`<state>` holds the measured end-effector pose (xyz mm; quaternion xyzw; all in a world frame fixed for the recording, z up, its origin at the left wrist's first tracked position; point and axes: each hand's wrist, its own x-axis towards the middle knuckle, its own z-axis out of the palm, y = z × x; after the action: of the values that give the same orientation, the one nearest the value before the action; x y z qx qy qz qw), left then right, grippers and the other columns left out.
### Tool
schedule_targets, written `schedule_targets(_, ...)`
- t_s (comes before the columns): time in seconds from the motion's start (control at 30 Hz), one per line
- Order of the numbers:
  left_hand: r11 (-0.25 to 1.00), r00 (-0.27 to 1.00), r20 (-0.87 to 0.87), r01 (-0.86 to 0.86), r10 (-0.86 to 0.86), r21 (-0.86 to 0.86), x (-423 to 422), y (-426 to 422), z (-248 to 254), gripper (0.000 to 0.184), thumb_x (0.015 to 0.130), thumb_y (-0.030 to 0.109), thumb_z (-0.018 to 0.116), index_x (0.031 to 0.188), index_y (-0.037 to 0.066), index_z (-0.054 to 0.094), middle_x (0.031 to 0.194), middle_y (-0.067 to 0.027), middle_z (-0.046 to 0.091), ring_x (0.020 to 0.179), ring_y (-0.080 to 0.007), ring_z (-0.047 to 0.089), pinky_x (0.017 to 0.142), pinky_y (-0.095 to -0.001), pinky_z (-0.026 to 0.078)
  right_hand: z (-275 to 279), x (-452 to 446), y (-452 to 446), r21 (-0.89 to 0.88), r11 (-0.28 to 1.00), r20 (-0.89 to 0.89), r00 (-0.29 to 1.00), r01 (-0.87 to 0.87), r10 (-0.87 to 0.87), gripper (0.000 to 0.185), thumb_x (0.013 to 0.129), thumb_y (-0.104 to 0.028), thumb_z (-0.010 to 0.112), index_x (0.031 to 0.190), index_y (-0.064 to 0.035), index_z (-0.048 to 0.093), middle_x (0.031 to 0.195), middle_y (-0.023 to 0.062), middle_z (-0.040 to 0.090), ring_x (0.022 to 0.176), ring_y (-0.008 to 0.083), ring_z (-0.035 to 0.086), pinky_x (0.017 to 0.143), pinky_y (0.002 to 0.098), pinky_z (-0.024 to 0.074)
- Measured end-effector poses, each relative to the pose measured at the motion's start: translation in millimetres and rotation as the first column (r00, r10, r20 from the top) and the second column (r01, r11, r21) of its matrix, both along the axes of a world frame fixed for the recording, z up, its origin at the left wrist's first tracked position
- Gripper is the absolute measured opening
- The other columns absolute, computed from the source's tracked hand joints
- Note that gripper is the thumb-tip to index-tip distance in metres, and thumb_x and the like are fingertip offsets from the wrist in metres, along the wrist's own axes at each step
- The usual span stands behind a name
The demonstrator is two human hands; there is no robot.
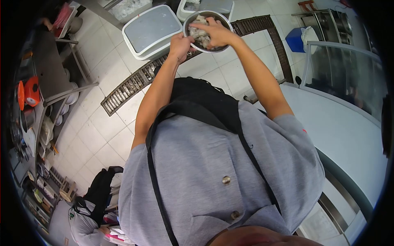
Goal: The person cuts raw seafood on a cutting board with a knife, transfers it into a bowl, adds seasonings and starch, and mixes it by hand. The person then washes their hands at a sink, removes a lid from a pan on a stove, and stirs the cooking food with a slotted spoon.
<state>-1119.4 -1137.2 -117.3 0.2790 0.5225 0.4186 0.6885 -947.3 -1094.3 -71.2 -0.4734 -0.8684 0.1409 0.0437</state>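
A round metal bowl [226, 24] is held out in front of me at the top of the view. Inside it lies a heap of pale, greyish, wet-looking food pieces [201, 40], whose exact kind I cannot make out. My left hand [180, 46] grips the bowl's near left rim, thumb over the edge. From the right, my right hand [216, 33] reaches into the bowl; its fingers are spread and rest on the pieces. Some fingertips are hidden among the food.
Below the bowl on the tiled floor stands a white tub with a grey lid [154, 30]. A drain grate [135, 86] crosses the floor. A glass-fronted white counter [340, 123] is at right, a steel table [53, 61] at left. Another person [88, 217] is at lower left.
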Motion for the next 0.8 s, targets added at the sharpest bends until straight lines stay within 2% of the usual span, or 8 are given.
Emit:
schedule_targets(0.13,0.998,0.997,-0.050,0.060,-0.060,-0.003,4,2,-8,0.015,0.082,-0.002,0.055,0.094,-0.001,0.063,0.086,-0.0089,0.066,0.067,-0.0153,0.063,0.051,-0.0251,0.055,-14,-6,9,-0.113,0.986,0.131,0.986,0.122,-0.107,0.071,0.064,-0.003,0.069,0.127,-0.0323,0.052,0.113,0.0206,0.056,0.105,0.0390,0.057,0.088,0.0449,0.0490)
schedule_targets(0.17,0.997,0.996,-0.051,0.068,-0.069,-0.033,3,2,-9,0.015,0.081,-0.002,0.055,0.094,-0.001,0.063,0.086,-0.0089,0.066,0.068,-0.0155,0.064,0.051,-0.0251,0.055,-9,-8,7,-0.053,0.979,0.077,0.979,0.195,-0.191,0.060,0.066,-0.002,0.068,0.121,-0.0252,0.058,0.115,0.0189,0.056,0.104,0.0382,0.058,0.089,0.0451,0.0486)
schedule_targets(0.27,0.998,0.995,-0.071,0.065,-0.066,-0.012,-2,1,-8,0.016,0.081,-0.002,0.055,0.095,-0.002,0.063,0.086,-0.0088,0.066,0.068,-0.0156,0.064,0.052,-0.0255,0.055,-23,3,8,0.109,0.993,-0.134,0.990,0.053,-0.038,0.057,0.066,-0.004,0.071,0.119,-0.0193,0.060,0.109,0.0182,0.058,0.103,0.0385,0.057,0.090,0.0408,0.0477)
schedule_targets(0.3,0.998,0.996,-0.069,0.059,-0.060,-0.017,-4,1,-13,0.016,0.081,-0.002,0.055,0.095,-0.002,0.063,0.086,-0.0088,0.066,0.068,-0.0156,0.064,0.052,-0.0255,0.055,3,-1,1,-0.101,0.995,-0.150,0.989,-0.004,-0.011,0.058,0.064,-0.006,0.074,0.119,-0.0170,0.061,0.114,0.0181,0.056,0.107,0.0366,0.056,0.093,0.0415,0.0467)
schedule_targets(0.43,0.991,0.989,-0.091,0.124,-0.119,0.048,-16,10,-6,0.016,0.080,-0.002,0.055,0.094,-0.001,0.063,0.085,-0.0082,0.065,0.067,-0.0149,0.063,0.054,-0.0264,0.056,23,-2,1,-0.103,0.995,-0.047,0.999,0.010,-0.015,0.075,0.060,-0.006,0.077,0.129,-0.0244,0.052,0.128,0.0163,0.045,0.114,0.0422,0.048,0.093,0.0465,0.0469)
schedule_targets(0.53,0.986,0.986,-0.110,0.138,-0.128,0.095,-17,7,3,0.015,0.080,-0.002,0.056,0.092,-0.001,0.063,0.084,-0.0076,0.064,0.067,-0.0144,0.063,0.054,-0.0265,0.057,-7,-19,2,-0.034,0.998,0.083,0.995,-0.044,0.046,0.076,0.060,-0.006,0.077,0.128,-0.0269,0.051,0.126,0.0137,0.045,0.111,0.0485,0.050,0.088,0.0471,0.0502)
schedule_targets(0.7,0.997,0.996,-0.042,0.073,-0.073,0.008,-23,1,-3,0.015,0.079,-0.002,0.056,0.092,-0.001,0.064,0.082,-0.0069,0.064,0.066,-0.0142,0.062,0.054,-0.0259,0.056,-11,-25,-1,-0.029,0.990,0.085,0.987,0.140,-0.137,0.050,0.069,-0.004,0.065,0.116,-0.0204,0.063,0.115,0.0127,0.056,0.111,0.0336,0.056,0.089,0.0424,0.0500)
schedule_targets(0.8,0.999,0.999,-0.037,0.037,-0.038,-0.037,-29,-6,-4,0.016,0.079,-0.002,0.056,0.093,-0.001,0.064,0.083,-0.0069,0.064,0.066,-0.0143,0.062,0.053,-0.0257,0.055,-5,-15,-3,-0.017,0.998,-0.114,0.991,-0.065,0.063,0.054,0.067,-0.005,0.067,0.117,-0.0216,0.064,0.119,0.0119,0.055,0.110,0.0340,0.056,0.091,0.0430,0.0488)
